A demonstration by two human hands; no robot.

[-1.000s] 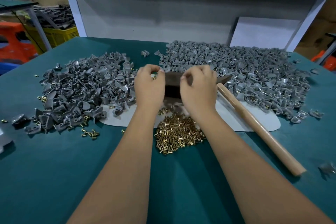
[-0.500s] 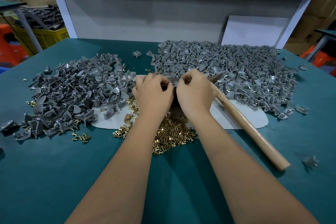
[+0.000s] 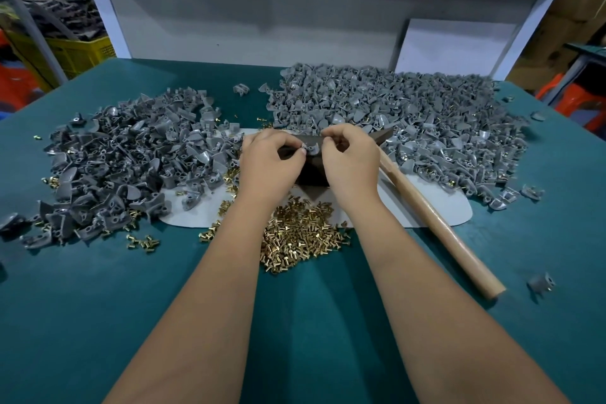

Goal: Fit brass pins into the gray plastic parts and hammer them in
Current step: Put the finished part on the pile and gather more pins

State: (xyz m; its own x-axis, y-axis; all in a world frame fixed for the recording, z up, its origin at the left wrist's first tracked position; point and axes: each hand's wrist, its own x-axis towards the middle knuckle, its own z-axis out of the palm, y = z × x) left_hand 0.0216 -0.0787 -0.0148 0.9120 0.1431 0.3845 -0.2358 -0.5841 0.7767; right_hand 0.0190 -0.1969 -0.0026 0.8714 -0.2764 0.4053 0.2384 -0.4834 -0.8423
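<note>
Between my two hands sits a small gray plastic part (image 3: 311,150), held over a dark metal block (image 3: 313,174). My left hand (image 3: 270,161) pinches it from the left with thumb and forefinger. My right hand (image 3: 349,157) grips its right side with curled fingers. Whether a pin is in my fingers is hidden. A heap of brass pins (image 3: 296,238) lies just below my wrists. A wooden-handled hammer (image 3: 436,220) lies to the right of my right hand, untouched.
A pile of gray parts (image 3: 131,154) spreads on the left and a larger pile (image 3: 410,115) on the right of the teal table (image 3: 98,305). A pale mat (image 3: 452,210) lies under the work spot. One stray part (image 3: 539,284) sits near the right edge.
My hands have come closer together over the dark block, and a gray part now shows between the fingertips. The hammer has stayed where it was.
</note>
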